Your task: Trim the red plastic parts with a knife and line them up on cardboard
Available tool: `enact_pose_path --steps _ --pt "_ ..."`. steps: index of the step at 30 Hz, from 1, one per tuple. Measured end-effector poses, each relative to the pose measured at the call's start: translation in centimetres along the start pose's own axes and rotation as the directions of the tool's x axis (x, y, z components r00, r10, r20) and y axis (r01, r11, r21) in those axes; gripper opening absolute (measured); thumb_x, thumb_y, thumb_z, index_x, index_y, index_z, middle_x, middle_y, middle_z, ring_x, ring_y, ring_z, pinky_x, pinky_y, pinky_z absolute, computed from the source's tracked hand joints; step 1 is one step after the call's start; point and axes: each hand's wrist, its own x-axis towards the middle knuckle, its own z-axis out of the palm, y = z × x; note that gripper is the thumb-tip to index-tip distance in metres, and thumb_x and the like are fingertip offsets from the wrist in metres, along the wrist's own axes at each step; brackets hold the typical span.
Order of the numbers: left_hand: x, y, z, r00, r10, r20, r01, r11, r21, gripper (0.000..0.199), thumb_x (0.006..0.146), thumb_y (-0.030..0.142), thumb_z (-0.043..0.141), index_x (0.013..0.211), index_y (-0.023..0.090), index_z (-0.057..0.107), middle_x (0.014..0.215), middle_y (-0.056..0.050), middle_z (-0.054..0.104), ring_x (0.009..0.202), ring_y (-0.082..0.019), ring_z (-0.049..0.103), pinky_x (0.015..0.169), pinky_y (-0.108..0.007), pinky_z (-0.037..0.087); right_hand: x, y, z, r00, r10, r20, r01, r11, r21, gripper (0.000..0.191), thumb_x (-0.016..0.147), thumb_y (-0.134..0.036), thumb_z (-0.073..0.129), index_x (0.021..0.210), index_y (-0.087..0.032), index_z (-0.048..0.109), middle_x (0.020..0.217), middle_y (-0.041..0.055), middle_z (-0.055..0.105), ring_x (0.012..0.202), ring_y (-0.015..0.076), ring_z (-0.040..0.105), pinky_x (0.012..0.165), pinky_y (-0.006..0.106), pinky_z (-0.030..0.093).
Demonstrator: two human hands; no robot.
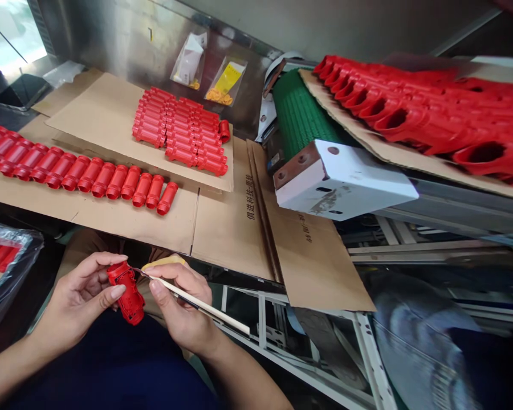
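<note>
A red plastic cylindrical part [129, 297] is gripped between the thumb and fingers of my left hand [88, 290], above my lap. Its side facing me has clips and openings. My right hand [182, 299] pinches a slim brush-like tool with a pale wooden handle [209, 310], its thin dark tip at the upper end of the red part. I cannot tell whether the tip touches it. Something yellow [165, 262] shows along my right index finger; what it is, I cannot make out. Past my hands, a row of similar red cylinders [85, 173] lies on the cardboard-covered table [222, 228].
Stacked red parts [182, 128] lie on a cardboard sheet [98, 108]. Two plastic bags [226, 80] lean behind them. To the right, a green conveyor belt [305, 114] carries more red parts [410, 108]. A lined bin [8, 285] stands left; a person's jeans [410, 336] show right.
</note>
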Motion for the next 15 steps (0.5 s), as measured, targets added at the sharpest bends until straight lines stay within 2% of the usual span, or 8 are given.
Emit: enact_pose_path --steps 6,9,12,15 --pt "-0.1 -0.1 0.2 1.000 0.018 -0.011 -0.018 1.000 0.009 0.034 0.077 0.034 0.097 0.109 0.029 0.085 0.099 -0.006 0.084 0.088 -0.026 0.081 0.078 -0.031 0.067 0.2 -0.4 -0.6 0.998 0.049 0.041 -0.050 0.999 0.010 0.010 0.100 -0.021 0.069 0.103 -0.019 0.079 0.096 0.0080 0.084 0.086 0.0192 0.079 0.079 0.032 0.064" --pt "0.0 -0.8 0.0 1.000 0.023 0.007 -0.023 1.000 0.007 0.033 0.079 0.035 0.096 0.110 0.029 0.085 0.099 -0.005 0.085 0.089 -0.023 0.082 0.079 -0.027 0.067 0.2 -0.6 -0.7 0.989 0.135 0.053 -0.138 0.989 0.044 0.011 0.100 -0.021 0.070 0.101 -0.019 0.080 0.094 0.0071 0.084 0.084 0.0180 0.079 0.078 0.029 0.063" --pt "0.3 -1.6 -0.6 0.996 0.073 0.055 -0.076 0.996 0.046 0.034 0.082 0.034 0.094 0.114 0.029 0.082 0.100 -0.004 0.085 0.090 -0.023 0.083 0.079 -0.027 0.067 0.2 -0.6 -0.5 0.973 0.226 0.050 -0.230 0.970 0.084 0.012 0.101 -0.023 0.070 0.101 -0.019 0.081 0.094 0.0065 0.084 0.084 0.0170 0.079 0.077 0.027 0.062" --pt "0.5 -1.8 -1.1 0.994 0.096 0.058 -0.102 0.989 0.108 0.036 0.084 0.037 0.092 0.116 0.026 0.080 0.104 -0.005 0.085 0.093 -0.025 0.083 0.080 -0.030 0.069 0.2 -0.6 -0.4 0.974 0.223 0.050 -0.227 0.970 0.087 0.012 0.100 -0.022 0.070 0.100 -0.019 0.081 0.096 0.0070 0.084 0.086 0.0173 0.079 0.079 0.027 0.062"
